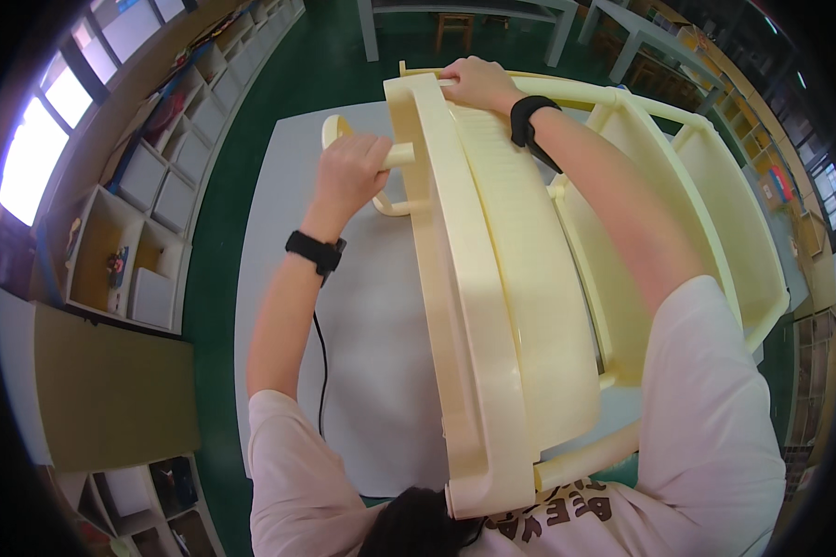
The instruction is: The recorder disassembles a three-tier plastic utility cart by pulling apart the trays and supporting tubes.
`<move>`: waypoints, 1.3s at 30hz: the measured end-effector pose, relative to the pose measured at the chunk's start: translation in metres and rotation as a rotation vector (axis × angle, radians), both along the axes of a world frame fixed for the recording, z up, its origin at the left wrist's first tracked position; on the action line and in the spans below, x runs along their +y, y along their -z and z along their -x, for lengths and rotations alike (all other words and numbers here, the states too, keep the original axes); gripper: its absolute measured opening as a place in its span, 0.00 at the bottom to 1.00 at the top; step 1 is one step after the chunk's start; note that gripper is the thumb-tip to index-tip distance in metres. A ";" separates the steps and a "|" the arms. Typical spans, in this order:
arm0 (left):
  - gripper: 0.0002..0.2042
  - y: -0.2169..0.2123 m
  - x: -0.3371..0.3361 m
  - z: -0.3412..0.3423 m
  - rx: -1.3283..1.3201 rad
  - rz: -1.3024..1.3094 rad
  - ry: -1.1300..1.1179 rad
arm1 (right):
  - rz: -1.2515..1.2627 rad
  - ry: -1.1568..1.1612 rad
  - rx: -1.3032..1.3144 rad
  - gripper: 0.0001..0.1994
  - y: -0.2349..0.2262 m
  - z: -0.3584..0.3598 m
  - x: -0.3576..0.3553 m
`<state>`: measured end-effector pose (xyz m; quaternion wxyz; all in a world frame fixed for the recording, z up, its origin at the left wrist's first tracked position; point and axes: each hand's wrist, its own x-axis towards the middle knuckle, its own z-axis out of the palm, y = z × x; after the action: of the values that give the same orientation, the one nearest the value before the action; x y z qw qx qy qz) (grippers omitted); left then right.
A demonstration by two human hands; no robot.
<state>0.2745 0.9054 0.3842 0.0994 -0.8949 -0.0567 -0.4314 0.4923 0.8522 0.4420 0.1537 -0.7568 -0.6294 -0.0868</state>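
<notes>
Rack (pixel 534 278): cream plastic, lying across the grey table (pixel 381 343)
Left hand (pixel 351 174): closed around a short cream peg (pixel 399 155) at the rack's left side
Right hand (pixel 480 85): partly curled over the rack's far end (firm grip or not, I cannot tell)

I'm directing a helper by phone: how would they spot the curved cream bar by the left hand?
Start at the grey table and find the big cream plastic unit on it. At its far left side, the curved bar shows, partly hidden by the left hand. Its slim bend sets it apart from the broad panels.
</notes>
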 end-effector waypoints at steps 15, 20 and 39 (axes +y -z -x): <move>0.10 0.093 -0.144 0.092 0.284 0.285 -0.044 | -0.013 -0.001 -0.017 0.20 0.005 -0.008 0.005; 0.12 0.121 -0.170 0.113 0.344 0.412 -0.072 | -0.019 -0.006 -0.045 0.20 0.005 -0.006 0.008; 0.15 0.180 -0.193 0.125 0.347 0.738 -0.093 | -0.015 0.003 -0.004 0.20 0.006 -0.006 0.005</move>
<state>0.1494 0.7127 0.2039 -0.2010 -0.9264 -0.2303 -0.2198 0.4984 0.8570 0.4359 0.1580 -0.7565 -0.6277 -0.0936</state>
